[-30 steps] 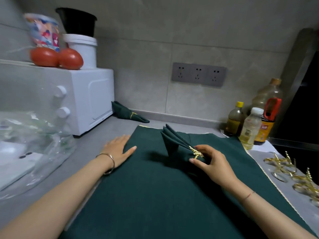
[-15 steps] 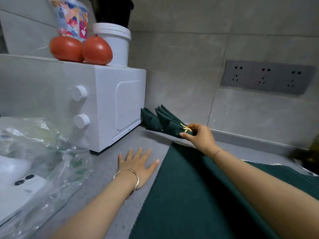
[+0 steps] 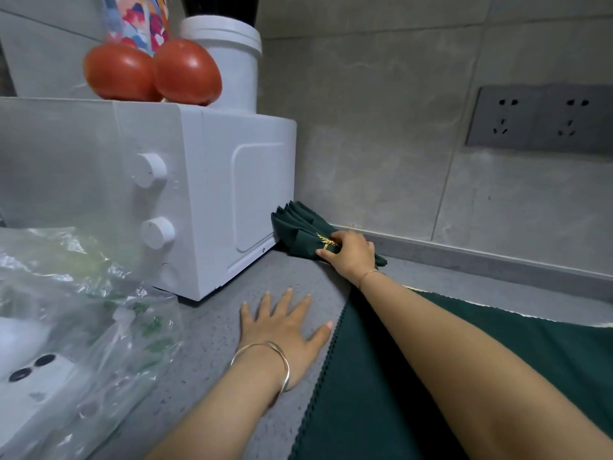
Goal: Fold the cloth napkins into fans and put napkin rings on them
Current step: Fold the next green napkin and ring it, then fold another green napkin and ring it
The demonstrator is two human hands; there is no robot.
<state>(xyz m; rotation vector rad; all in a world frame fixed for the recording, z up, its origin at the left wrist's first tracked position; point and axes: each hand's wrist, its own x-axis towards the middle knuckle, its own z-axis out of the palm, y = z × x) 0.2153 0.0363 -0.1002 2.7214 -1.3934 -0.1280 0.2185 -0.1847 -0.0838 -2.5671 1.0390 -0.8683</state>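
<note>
A: So, first entry?
B: One napkin (image 3: 297, 227), dark green, folded to a fan. It lies on the counter (image 3: 215, 327) in the back corner, just beside the foot of the oven (image 3: 215, 194) and near the wall. The pleats open toward the oven.
A: One fan or two?
B: Possibly two, one behind the other. The folds run together, so I cannot tell.
A: Fitting?
B: One ring (image 3: 326, 242), gold, with a leaf ornament, round the napkin's narrow end.
A: Right hand (image 3: 351, 254)?
B: Reached across to the corner, with fingers and thumb curled over the napkin, pinching it at the ring.
A: Left hand (image 3: 282, 330)?
B: Flat on the counter, palm down, fingers spread, holding nothing. The thumb tip is just beside the cloth's edge. There is a bangle (image 3: 265, 360) on the wrist.
A: Cloth (image 3: 381, 393)?
B: Dark green with a scalloped edge, spread on the counter under the right forearm.
A: On the oven?
B: Two tomatoes (image 3: 119, 71), touching. Behind them stand a white tub (image 3: 229, 61) and a printed cup (image 3: 139, 18).
A: Remainder?
B: A clear bag (image 3: 83, 293) at front left and grey sockets (image 3: 544, 121) on the wall.
</note>
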